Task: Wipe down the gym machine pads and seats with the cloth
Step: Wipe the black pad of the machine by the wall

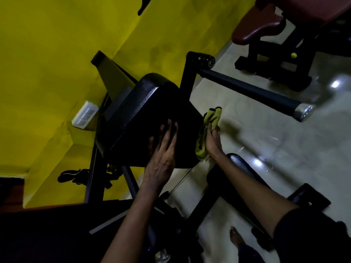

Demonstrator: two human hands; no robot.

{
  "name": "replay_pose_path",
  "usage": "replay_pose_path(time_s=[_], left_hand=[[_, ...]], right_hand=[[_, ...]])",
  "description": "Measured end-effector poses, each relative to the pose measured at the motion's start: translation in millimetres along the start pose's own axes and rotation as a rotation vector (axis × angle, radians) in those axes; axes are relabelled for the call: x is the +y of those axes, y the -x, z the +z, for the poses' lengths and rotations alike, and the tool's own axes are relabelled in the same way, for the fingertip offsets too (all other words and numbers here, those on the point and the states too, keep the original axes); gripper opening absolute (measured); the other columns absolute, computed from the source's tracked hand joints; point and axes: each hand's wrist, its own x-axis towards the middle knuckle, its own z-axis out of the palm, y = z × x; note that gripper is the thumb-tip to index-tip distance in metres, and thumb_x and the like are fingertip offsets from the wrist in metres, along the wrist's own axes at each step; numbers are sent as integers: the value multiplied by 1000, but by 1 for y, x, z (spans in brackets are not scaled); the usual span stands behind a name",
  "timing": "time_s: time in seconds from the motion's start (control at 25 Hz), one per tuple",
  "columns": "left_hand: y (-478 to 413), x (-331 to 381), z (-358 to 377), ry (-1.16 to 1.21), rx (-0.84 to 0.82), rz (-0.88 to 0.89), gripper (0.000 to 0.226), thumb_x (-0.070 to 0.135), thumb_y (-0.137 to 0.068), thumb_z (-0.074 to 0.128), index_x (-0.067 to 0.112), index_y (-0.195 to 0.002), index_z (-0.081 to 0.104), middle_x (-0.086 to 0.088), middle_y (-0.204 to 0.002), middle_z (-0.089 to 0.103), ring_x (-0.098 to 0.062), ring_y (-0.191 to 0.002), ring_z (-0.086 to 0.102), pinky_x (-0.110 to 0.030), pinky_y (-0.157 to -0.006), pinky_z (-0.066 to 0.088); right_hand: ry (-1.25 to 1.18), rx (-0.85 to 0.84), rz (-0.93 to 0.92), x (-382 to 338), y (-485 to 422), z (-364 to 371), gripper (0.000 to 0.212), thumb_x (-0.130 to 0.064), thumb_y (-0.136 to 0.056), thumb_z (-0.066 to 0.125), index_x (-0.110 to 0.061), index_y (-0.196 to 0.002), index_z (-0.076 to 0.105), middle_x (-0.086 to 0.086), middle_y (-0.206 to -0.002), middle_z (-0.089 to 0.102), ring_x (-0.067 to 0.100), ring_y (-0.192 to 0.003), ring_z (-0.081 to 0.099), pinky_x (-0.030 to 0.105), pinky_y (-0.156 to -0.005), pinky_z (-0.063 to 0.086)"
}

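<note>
Clearly the work was on the black pad (144,118), a thick wedge of vinyl upholstery on a dark steel frame, standing just in front of the yellow wall (47,54). The left hand (161,154) lay flat on the pad's near face, its fingers (169,130) straight and spread apart, pressing rather than gripping. The right hand (213,141) was at the pad's right edge, its fingers (209,130) curled and clamped round the cloth (203,134), which touched that edge.

The cloth was a yellow-green rag, bunched into a long wad. Its long axis ran along the pad's right edge, one loose end poking out past the fingertips on the far side and the other hanging below the heel of the hand. It looked soft, light and limp, so it would probably fold wherever pressed and was best held by the bunched middle, as it was, with a flat part turned to the vinyl.

The pad looked firm but padded, smooth and likely a little slippery. Its long axis ran from the near corner under the left hand away to the rounded far end beside the wall. I judged that the steadying hand stopped it swinging on its mount.

Beyond the pad's right side a black handle bar (247,90) reached out over the pale floor (284,149), and farther off stood a maroon seat (254,29), apparently not yet wiped.
</note>
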Motion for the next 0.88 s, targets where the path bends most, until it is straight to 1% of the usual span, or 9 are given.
replay_pose_path(time_s=[0.12, 0.2, 0.28, 0.36, 0.4, 0.48, 0.56, 0.68, 0.88], left_hand=[[3, 10, 23, -65, -60, 105, 96, -2, -82, 60, 6, -156, -1, -11, -163, -15, -26, -151, -12, -41, -121, -11], [9, 17, 38, -161, -91, 177, 99, -9, -73, 52, 1, -155, -2, -15, -163, -14, -28, -151, -11, -42, -122, -11], [13, 20, 49, -220, -136, 176, 100, -9, -66, 44, 2, -155, -1, -15, -163, -13, -28, -151, -12, -42, -121, -14], [12, 20, 55, -231, -175, 155, 102, -7, -64, 43, 10, -157, 4, -12, -163, -13, -26, -151, -13, -41, -119, -16], [11, 20, 57, -238, -178, 148, 103, -7, -65, 44, 15, -158, 7, -11, -164, -13, -26, -151, -14, -41, -119, -17], [9, 20, 62, -258, -185, 146, 105, -7, -66, 51, 21, -158, 9, -11, -164, -12, -25, -151, -13, -42, -119, -14], [9, 20, 64, -281, -202, 128, 107, -6, -68, 57, 24, -158, 7, -10, -164, -12, -24, -151, -12, -42, -120, -12], [9, 22, 63, -247, -213, 94, 110, -10, -65, 56, 26, -158, 7, -8, -164, -15, -23, -151, -14, -41, -118, -16], [6, 22, 64, -207, -220, 94, 111, -8, -61, 56, 25, -158, 11, -7, -163, -17, -23, -150, -16, -40, -118, -18]], right_hand=[[-77, 88, -82, 5, 9, 12, 63, -50, -104, 32, -16, -156, 29, 6, -159, 35, 20, -146, 33, 30, -120, 24], [-87, 125, -197, 7, 23, 21, 67, -47, -102, 36, -14, -159, 21, 3, -165, 23, 13, -151, 21, 22, -122, 15], [-66, 116, -276, 26, 18, 23, 67, -40, -105, 41, -16, -161, 13, 1, -167, 15, 13, -152, 18, 18, -119, 19], [-61, 73, -140, 55, 2, 23, 71, -47, -102, 45, -16, -160, 16, 6, -165, 20, 23, -148, 31, 24, -110, 32], [-96, 56, -7, 69, -8, 23, 79, -59, -97, 42, -14, -159, 20, 11, -163, 24, 29, -145, 36, 31, -110, 34], [-222, 64, 165, 97, -31, 21, 108, -84, -76, 32, -13, -157, 25, 14, -161, 28, 32, -144, 36, 43, -117, 30], [-266, 37, 209, 127, -49, 24, 117, -96, -69, 30, -20, -158, 23, 8, -162, 28, 26, -147, 33, 44, -121, 25], [-264, 23, 134, 129, -43, 28, 92, -82, -84, 36, -25, -156, 28, 5, -159, 35, 22, -145, 36, 46, -121, 27], [-361, 51, 263, 124, -47, 38, 85, -68, -91, 37, -18, -158, 23, 6, -165, 22, 24, -149, 27, 43, -123, 21]])
